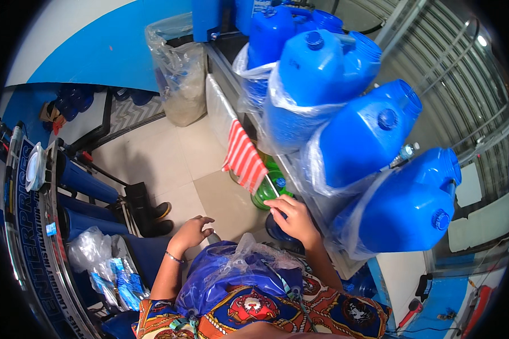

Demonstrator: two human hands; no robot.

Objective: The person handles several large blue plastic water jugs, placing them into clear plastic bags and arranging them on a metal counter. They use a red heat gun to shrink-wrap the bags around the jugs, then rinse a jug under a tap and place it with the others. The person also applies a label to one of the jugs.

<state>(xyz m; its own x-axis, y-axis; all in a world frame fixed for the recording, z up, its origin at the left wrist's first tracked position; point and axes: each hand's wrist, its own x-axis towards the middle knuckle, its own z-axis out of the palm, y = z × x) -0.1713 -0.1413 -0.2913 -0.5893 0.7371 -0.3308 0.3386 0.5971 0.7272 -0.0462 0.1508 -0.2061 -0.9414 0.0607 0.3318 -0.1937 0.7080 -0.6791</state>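
So this is a cramped little room with pale floor tiles (158,141) and a blue-and-white wall (116,48), and a long grey counter (319,206) runs down the right side. On it there's a row of big blue plastic jugs with round screw caps (359,135), tilted this way and that, with clear plastic film (293,121) bunched around their lower parts. The right hand (288,216) is just beside that counter, fingers pinched on the lower end of a red-and-white striped cloth flag on a thin pale stick (244,158). The cloth part sticks up and away to the left of the jugs, over the floor, with a shiny green rounded plastic container (262,198) partly hidden behind it. The left hand (193,233) is loosely curled, thumb and fingers apart, and I can't see it gripping anything; it's near the shiny blue plastic bundle (209,282) on the person's lap. Over on the left you've got black rubber boots (141,206) beside some blue chairs (82,179), and further back a big clear plastic bag (178,85) stands by the far end of the counter.
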